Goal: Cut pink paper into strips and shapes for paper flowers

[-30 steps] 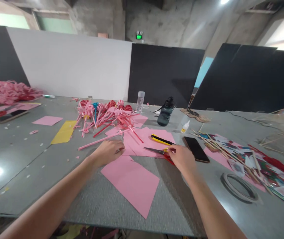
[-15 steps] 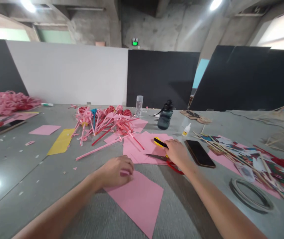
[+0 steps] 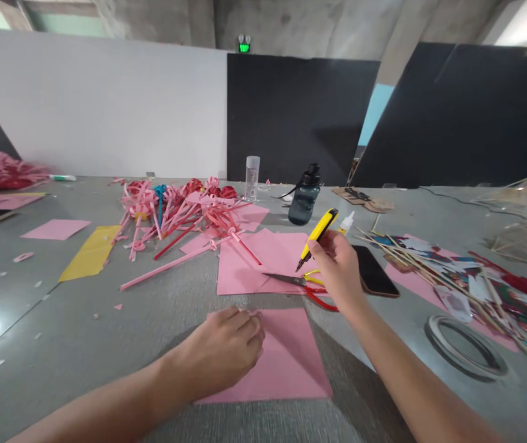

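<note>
My right hand (image 3: 341,263) grips a yellow and black utility knife (image 3: 319,237), its tip pointing down and left above the scissors. My left hand (image 3: 231,344) has its fingers curled over the left part of a square sheet of pink paper (image 3: 286,357); the thumb side is hidden. Scissors with red and yellow handles (image 3: 321,295) lie just behind that sheet, their blades partly over a stack of pink paper (image 3: 245,264). A black phone (image 3: 377,271) lies by my right wrist, partly covered by the hand.
Pink paper sticks and ribbon flowers (image 3: 180,212) are heaped at the back left, near a yellow strip (image 3: 90,253). A dark water bottle (image 3: 304,200), a clear bottle (image 3: 252,178) and a glue bottle (image 3: 346,223) stand behind. At right are wooden sticks (image 3: 420,264) and a ring-shaped coil (image 3: 466,347).
My right hand has lifted the utility knife off the pink stack and tilted it tip down. The square pink sheet has turned under my left hand, its near edge now facing me. The view has tipped downward.
</note>
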{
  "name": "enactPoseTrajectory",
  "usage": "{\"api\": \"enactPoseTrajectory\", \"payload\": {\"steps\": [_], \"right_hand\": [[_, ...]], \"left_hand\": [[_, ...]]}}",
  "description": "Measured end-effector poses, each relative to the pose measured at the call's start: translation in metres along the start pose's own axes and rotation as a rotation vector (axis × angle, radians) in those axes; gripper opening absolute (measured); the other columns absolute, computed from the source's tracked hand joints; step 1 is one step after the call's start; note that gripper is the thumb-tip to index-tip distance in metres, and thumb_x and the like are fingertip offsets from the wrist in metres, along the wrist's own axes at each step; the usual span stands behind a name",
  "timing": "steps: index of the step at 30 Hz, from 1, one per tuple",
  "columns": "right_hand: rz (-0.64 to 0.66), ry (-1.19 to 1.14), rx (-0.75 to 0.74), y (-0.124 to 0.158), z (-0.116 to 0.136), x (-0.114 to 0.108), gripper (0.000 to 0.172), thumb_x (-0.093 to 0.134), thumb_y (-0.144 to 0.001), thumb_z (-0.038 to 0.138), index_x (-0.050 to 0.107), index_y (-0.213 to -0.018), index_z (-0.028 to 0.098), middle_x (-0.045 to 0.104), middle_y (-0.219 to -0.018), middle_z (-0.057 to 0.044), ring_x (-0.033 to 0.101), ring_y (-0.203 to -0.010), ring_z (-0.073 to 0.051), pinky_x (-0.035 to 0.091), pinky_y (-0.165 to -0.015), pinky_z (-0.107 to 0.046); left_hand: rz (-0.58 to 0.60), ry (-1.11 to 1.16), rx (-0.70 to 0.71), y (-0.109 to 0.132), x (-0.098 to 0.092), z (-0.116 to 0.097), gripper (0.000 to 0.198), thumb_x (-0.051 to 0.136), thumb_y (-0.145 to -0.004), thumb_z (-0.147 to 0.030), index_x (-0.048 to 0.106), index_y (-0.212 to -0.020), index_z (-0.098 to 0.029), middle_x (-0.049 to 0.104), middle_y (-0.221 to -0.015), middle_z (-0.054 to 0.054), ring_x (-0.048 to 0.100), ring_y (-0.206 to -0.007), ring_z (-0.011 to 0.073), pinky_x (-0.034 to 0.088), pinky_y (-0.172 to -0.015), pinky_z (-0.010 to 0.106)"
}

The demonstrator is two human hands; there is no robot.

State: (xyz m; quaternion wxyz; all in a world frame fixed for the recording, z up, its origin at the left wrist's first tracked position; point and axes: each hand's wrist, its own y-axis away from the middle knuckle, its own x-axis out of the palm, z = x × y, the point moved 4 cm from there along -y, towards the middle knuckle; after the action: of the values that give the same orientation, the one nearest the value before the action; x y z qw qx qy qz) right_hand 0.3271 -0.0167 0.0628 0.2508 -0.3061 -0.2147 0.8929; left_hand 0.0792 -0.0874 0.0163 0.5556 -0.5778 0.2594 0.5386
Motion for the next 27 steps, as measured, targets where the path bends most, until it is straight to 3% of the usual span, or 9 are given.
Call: {"api": "enactPoseTrajectory", "payload": {"steps": [2, 4, 6, 10, 13, 15, 21, 24, 27], "right_hand": [[-0.055, -0.208, 0.054, 0.003, 0.001, 0.003, 0.037, 0.059, -0.093, 0.052, 0.06, -0.113, 0.021, 0.075, -0.1, -0.009, 0.073, -0.087, -0.025, 0.059, -0.074, -0.038], [-0.132, -0.416, 0.1, 0.005, 0.0, 0.003, 0.036, 0.068, -0.088, 0.049, 0.063, -0.111, 0.022, 0.075, -0.099, -0.007, 0.072, -0.089, -0.025, 0.059, -0.079, -0.04], [-0.176, -0.537, 0.121, 0.006, -0.001, 0.004, 0.035, 0.075, -0.083, 0.045, 0.065, -0.11, 0.024, 0.073, -0.096, -0.004, 0.071, -0.09, -0.024, 0.058, -0.083, -0.04], [-0.155, -0.664, 0.16, 0.006, 0.001, 0.006, 0.031, 0.078, -0.081, 0.04, 0.065, -0.105, 0.027, 0.068, -0.089, 0.001, 0.071, -0.088, -0.022, 0.06, -0.079, -0.038], [-0.132, -0.722, 0.19, 0.006, 0.003, 0.008, 0.029, 0.079, -0.079, 0.038, 0.063, -0.102, 0.028, 0.067, -0.088, 0.002, 0.07, -0.091, -0.021, 0.062, -0.079, -0.038], [-0.119, -0.726, 0.218, 0.006, 0.004, 0.009, 0.032, 0.079, -0.078, 0.037, 0.061, -0.102, 0.029, 0.067, -0.089, 0.003, 0.07, -0.093, -0.021, 0.062, -0.081, -0.038], [0.06, -0.734, 0.27, 0.01, 0.009, 0.016, 0.033, 0.081, -0.078, 0.037, 0.06, -0.102, 0.027, 0.068, -0.09, 0.001, 0.07, -0.09, -0.02, 0.062, -0.082, -0.038], [0.215, -0.717, 0.325, 0.021, 0.008, 0.019, 0.034, 0.083, -0.078, 0.036, 0.061, -0.103, 0.026, 0.07, -0.094, -0.001, 0.07, -0.088, -0.019, 0.062, -0.08, -0.036], [0.259, -0.747, 0.39, 0.038, 0.004, 0.017, 0.033, 0.083, -0.078, 0.036, 0.06, -0.1, 0.026, 0.068, -0.09, 0.001, 0.067, -0.079, -0.016, 0.061, -0.067, -0.03]], "left_hand": [[-0.039, -0.044, -0.057, -0.002, -0.002, -0.006, 0.022, 0.055, -0.097, -0.023, 0.069, -0.107, -0.009, 0.074, -0.113, 0.014, 0.07, -0.098, 0.0254, 0.054, -0.081, 0.039], [-0.084, 0.056, -0.12, -0.004, -0.008, -0.001, 0.023, 0.053, -0.098, -0.027, 0.069, -0.102, -0.012, 0.075, -0.108, 0.011, 0.07, -0.092, 0.0239, 0.054, -0.077, 0.039], [-0.079, 0.22, -0.173, -0.003, -0.012, 0.013, 0.022, 0.051, -0.098, -0.025, 0.068, -0.111, -0.016, 0.074, -0.113, 0.007, 0.069, -0.1, 0.0229, 0.054, -0.086, 0.039], [0.086, 0.411, -0.134, 0.0, -0.008, 0.034, 0.037, 0.054, -0.099, -0.034, 0.059, -0.132, -0.02, 0.061, -0.143, 0.009, 0.055, -0.132, 0.0262, 0.048, -0.106, 0.044], [0.21, 0.479, -0.066, 0.0, 0.001, 0.033, 0.053, 0.062, -0.092, -0.053, 0.058, -0.136, -0.022, 0.056, -0.148, 0.009, 0.047, -0.14, 0.0317, 0.041, -0.114, 0.051], [0.248, 0.485, -0.074, 0.0, 0.003, 0.031, 0.057, 0.064, -0.09, -0.055, 0.058, -0.137, -0.022, 0.057, -0.148, 0.009, 0.044, -0.142, 0.0327, 0.039, -0.116, 0.052], [0.24, 0.447, -0.113, 0.006, -0.007, 0.045, 0.063, 0.063, -0.09, -0.031, 0.044, -0.151, -0.027, 0.05, -0.155, 0.004, 0.043, -0.144, 0.0257, 0.037, -0.12, 0.048], [0.203, 0.465, -0.136, 0.009, -0.007, 0.053, 0.06, 0.057, -0.087, -0.014, 0.051, -0.145, -0.029, 0.053, -0.153, 0.001, 0.048, -0.141, 0.0209, 0.039, -0.119, 0.043], [0.196, 0.511, -0.134, 0.008, 0.0, 0.051, 0.057, 0.051, -0.085, -0.005, 0.058, -0.138, -0.027, 0.057, -0.149, 0.001, 0.05, -0.14, 0.0173, 0.04, -0.119, 0.038]]}}
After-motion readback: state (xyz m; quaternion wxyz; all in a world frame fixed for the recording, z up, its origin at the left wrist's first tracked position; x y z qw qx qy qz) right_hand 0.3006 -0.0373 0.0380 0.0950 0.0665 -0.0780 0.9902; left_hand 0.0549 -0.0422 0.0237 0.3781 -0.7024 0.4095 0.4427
